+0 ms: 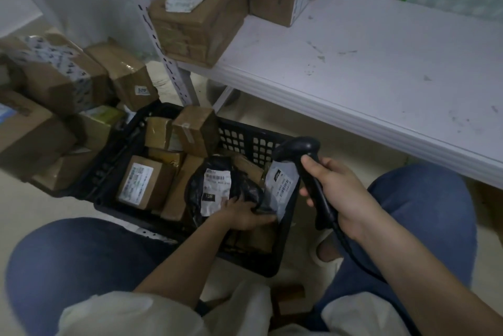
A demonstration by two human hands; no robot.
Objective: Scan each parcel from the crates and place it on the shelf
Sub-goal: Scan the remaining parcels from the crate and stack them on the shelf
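Note:
A black plastic crate [245, 142] stands on the floor between my knees, filled with several parcels. My left hand [242, 213] reaches into it and grips a black plastic bag parcel [217, 188] with a white label. Beside it, at the crate's right wall, lies a grey bag parcel [283, 183]. My right hand [334, 186] grips a black barcode scanner [307, 164] by its handle, its head above the crate's right side. The white shelf [367, 63] runs across the upper right and bears several brown boxes [196, 14] at its left end.
Brown cardboard boxes [54, 107] are piled on the floor left of the crate. A perforated white shelf post [160, 44] rises behind the crate. The scanner's cable runs down past my right knee [424, 213]. Most of the shelf's right part is bare board.

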